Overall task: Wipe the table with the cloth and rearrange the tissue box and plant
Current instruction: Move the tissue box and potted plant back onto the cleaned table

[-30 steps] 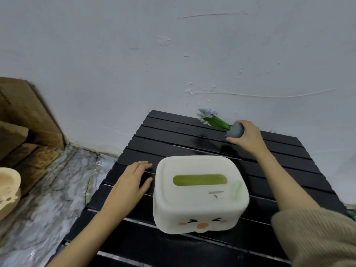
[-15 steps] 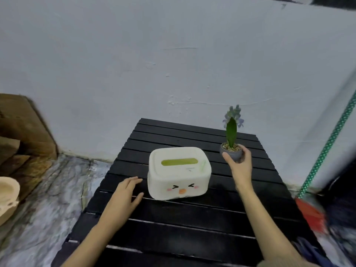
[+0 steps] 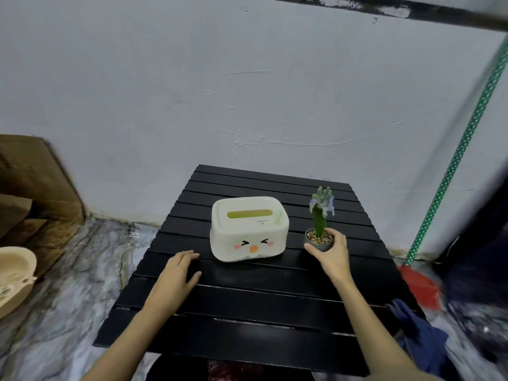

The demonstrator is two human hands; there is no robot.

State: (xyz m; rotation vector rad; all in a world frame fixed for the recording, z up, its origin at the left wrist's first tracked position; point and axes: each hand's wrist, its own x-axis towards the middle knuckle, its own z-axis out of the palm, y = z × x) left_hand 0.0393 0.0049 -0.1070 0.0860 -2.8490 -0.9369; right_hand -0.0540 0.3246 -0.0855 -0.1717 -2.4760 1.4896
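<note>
While the right hand (image 3: 331,253) wraps its fingers and thumb round the small grey pot of the plant (image 3: 319,229), the pot stands upright on the black slatted table (image 3: 247,303), right of centre — seated or a hair above the slats, can't tell. The tissue box (image 3: 248,228) sits mid-table, just left of the plant w/ a gap between them, its printed face toward the near edge. The left hand (image 3: 178,273) lies palm-down on the slats near-left of the box, fingers loosely together, holding nothing and not touching the box.

As for progress: box & plant both look placed side by side, so the rearranging seems about done — prob. only letting go of the pot is left. The wiping I can't judge: the slats look clean and a bit glossy, but no cloth is on the table. A blue fabric (image 3: 420,336) hangs off the near-right corner; could be the cloth, can't say for sure.
</note>
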